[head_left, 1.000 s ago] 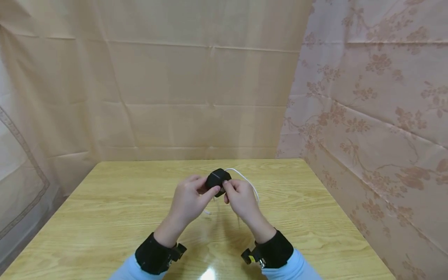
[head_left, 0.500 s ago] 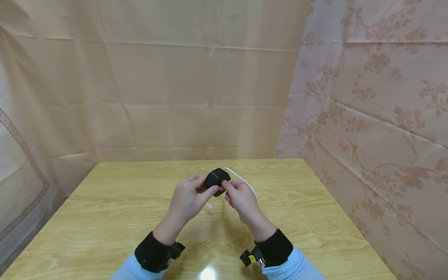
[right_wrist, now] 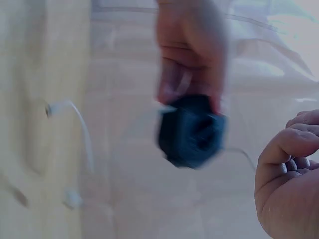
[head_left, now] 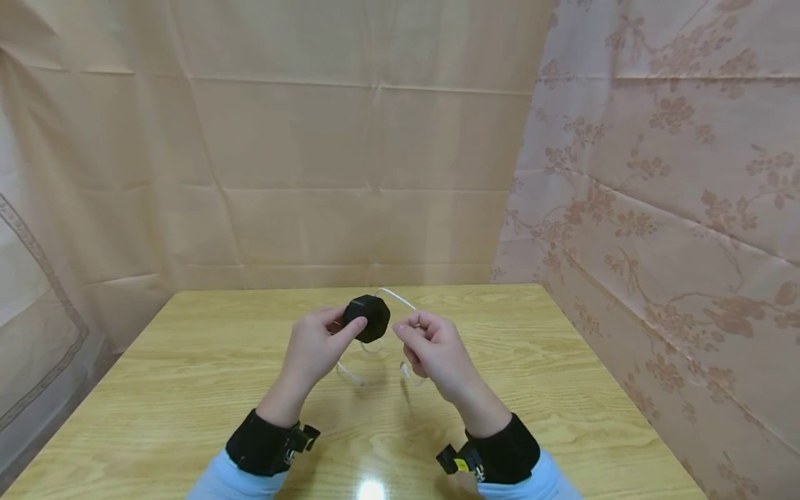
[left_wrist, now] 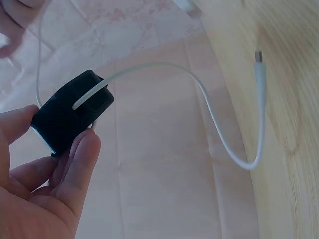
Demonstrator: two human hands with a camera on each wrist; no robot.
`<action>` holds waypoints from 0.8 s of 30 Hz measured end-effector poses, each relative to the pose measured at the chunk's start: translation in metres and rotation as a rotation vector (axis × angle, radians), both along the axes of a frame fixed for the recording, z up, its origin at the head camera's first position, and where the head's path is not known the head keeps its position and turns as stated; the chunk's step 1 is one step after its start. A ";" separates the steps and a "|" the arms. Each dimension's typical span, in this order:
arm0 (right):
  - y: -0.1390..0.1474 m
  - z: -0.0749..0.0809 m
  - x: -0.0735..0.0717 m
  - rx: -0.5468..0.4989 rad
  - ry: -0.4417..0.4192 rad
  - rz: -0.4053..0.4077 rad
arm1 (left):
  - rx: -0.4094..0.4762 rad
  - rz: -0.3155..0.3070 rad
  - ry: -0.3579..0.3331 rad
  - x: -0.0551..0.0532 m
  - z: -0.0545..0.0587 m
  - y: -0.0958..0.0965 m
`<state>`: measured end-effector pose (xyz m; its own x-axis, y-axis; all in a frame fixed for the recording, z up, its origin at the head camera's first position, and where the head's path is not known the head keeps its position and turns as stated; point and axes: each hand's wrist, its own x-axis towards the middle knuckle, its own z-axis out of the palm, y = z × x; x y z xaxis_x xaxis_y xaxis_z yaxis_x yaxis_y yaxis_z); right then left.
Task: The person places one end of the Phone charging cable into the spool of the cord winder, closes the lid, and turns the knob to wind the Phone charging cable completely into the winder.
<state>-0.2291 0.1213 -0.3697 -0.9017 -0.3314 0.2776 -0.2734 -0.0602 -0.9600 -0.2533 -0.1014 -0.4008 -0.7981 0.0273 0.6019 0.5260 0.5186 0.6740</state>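
Extending from a light-blue left sleeve and a black left wristband fitted with a small camera, the left hand is raised above the wood-grain table. The grip of the left hand is narrow and holds a black octagonal case. The thumb lies across the front face and covers part of it; the fingers support the rear. The case is located above the table, in front of the beige cloth.

A white cable passes out through the side of the case; the case walls hide the interior. One section of the cable curves down to a plug with a metal tip. Contact between the plug and the table cannot be determined. A second section leaves the top of the case and runs to the right, where the right hand obstructs the view of it. A white end piece shows below the right fingers.

The grip of the right hand is narrow, fingers curled, near the case but apart from it; whether it pinches the cable cannot be determined. Next are the black right wristband and the right sleeve. A floral cloth hangs along the right side of the table.
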 end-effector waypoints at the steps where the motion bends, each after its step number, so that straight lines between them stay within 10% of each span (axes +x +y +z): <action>1: 0.004 0.004 0.002 -0.016 0.035 0.005 | 0.000 0.007 -0.015 -0.001 0.000 -0.002; 11: 0.046 0.026 -0.001 -0.028 0.289 -0.144 | 0.073 -0.005 -0.172 -0.007 0.000 -0.016; 24: 0.060 0.028 -0.004 0.168 0.617 -0.311 | 0.335 -0.267 -0.453 -0.008 -0.002 -0.015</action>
<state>-0.2331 0.1818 -0.3416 -0.6560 -0.1677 0.7359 -0.7508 0.2441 -0.6137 -0.2617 -0.1163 -0.4024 -0.9678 0.1298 0.2156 0.2322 0.1302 0.9639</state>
